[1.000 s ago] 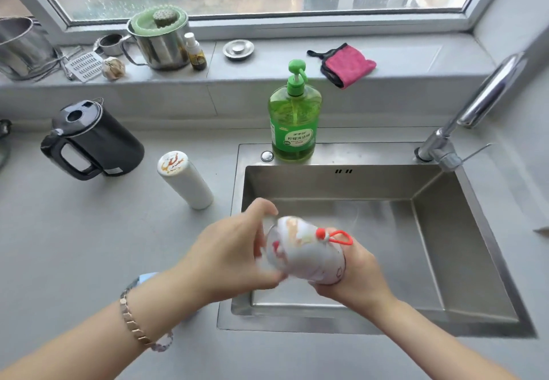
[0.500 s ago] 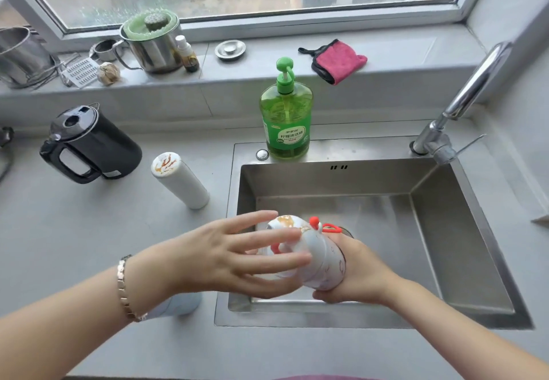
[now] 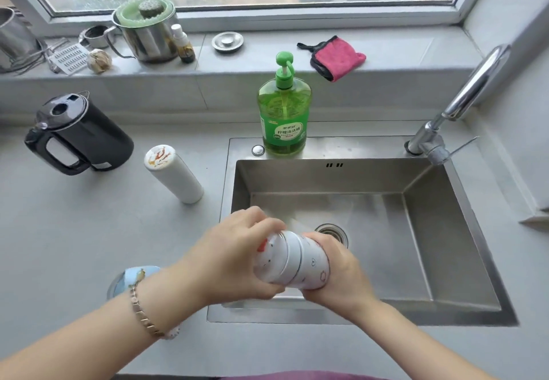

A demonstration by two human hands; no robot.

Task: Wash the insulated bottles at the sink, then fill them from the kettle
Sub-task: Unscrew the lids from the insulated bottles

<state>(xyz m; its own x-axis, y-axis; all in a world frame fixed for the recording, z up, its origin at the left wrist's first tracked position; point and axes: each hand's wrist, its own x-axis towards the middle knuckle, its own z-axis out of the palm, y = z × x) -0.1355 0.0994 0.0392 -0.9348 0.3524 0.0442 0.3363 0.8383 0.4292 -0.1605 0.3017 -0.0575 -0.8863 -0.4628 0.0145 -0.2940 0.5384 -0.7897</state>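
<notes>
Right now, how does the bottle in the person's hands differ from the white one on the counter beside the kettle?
The held bottle lies sideways over the sink, gripped by the left hand and right hand; the counter bottle stands upright, untouched. The held bottle looks stubbier, the counter bottle slimmer. Both are mostly white.

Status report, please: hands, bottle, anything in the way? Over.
Left hand and right hand both grip the printed bottle, one at each end. Bottle tilted over sink. Nothing blocking it.

soap bottle [image 3: 283, 113] label, seemingly 柠檬洗洁精
</notes>
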